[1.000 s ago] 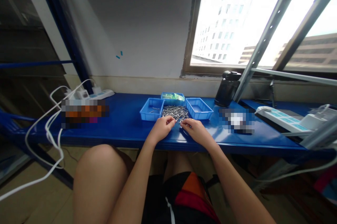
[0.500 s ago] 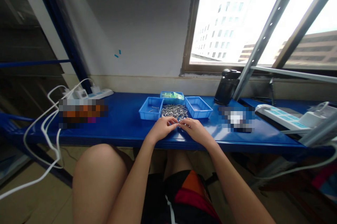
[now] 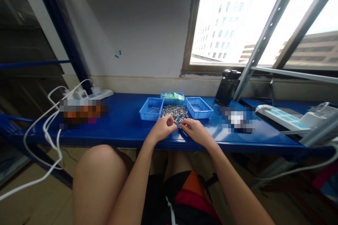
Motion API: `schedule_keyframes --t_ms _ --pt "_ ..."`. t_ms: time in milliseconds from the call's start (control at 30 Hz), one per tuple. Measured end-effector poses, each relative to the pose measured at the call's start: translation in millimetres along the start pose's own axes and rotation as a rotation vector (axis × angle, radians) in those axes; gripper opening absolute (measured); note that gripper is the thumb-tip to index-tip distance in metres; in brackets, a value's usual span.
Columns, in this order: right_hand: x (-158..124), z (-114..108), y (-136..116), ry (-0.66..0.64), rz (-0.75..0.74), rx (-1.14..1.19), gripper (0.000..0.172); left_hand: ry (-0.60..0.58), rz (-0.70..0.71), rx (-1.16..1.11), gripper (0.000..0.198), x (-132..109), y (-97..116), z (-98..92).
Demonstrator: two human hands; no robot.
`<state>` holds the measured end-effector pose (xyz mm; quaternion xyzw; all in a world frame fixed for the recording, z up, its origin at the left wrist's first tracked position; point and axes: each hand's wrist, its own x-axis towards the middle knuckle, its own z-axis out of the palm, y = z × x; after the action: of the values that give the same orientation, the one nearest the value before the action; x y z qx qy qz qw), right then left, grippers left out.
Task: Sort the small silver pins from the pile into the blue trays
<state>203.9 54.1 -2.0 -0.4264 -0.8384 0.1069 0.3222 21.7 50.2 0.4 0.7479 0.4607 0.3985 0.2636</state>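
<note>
A heap of small silvery metal screws (image 3: 174, 110) lies on the blue table between shallow blue bins. My left hand (image 3: 163, 128) is at the near edge of the heap, its thumb and index finger curled into a ring with the tips close together; anything between them is too small to make out. Just to its right, my right hand (image 3: 194, 129) pinches with thumb and fingertips at what looks like a screw (image 3: 184, 132), a thin shaft showing below the fingers. The two hands' fingertips are slightly apart.
The left bin (image 3: 150, 115) holds a few screws; the right bin (image 3: 198, 113) has a small piece inside. Behind the heap, another bin (image 3: 163, 100) contains a green plastic packet (image 3: 173, 95). A black jug (image 3: 227, 87), power strips (image 3: 283, 117) and white cables (image 3: 47, 137) stand farther out.
The fingertips of both hands were together; now my left hand's fingers have drawn a little away and curled. A thin shaft shows more clearly below my right fingers.
</note>
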Motion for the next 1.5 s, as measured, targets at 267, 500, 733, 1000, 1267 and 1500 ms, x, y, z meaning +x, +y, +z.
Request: schedule_keyframes --t_ms 267,500,733,1000,1267,1500 --pt "-0.7 -0.1 -1.4 0.024 0.082 0.119 0.022 -0.002 0.044 0.009 0.014 3.2 0.0 0.0" --pt "-1.5 -1.2 -2.7 0.015 0.066 0.114 0.02 -0.04 0.029 -0.004 0.02 3.3 -2.0 0.9" --pt "-1.6 -1.1 -1.8 0.014 0.042 0.099 0.024 -0.049 0.027 0.005 0.024 3.6 -1.2 0.4" --pt "-2.4 -1.9 -1.2 0.042 0.046 0.101 0.025 -0.025 0.032 0.014 0.025 3.1 0.0 0.0" --pt "-0.7 0.4 1.4 -0.04 -0.038 -0.041 0.026 -0.066 0.031 -0.018 0.026 2.8 2.4 -1.6" --pt "-1.5 1.2 0.7 -0.046 -0.035 -0.046 0.023 -0.074 0.061 -0.017 0.022 0.7 5.0 -2.6"
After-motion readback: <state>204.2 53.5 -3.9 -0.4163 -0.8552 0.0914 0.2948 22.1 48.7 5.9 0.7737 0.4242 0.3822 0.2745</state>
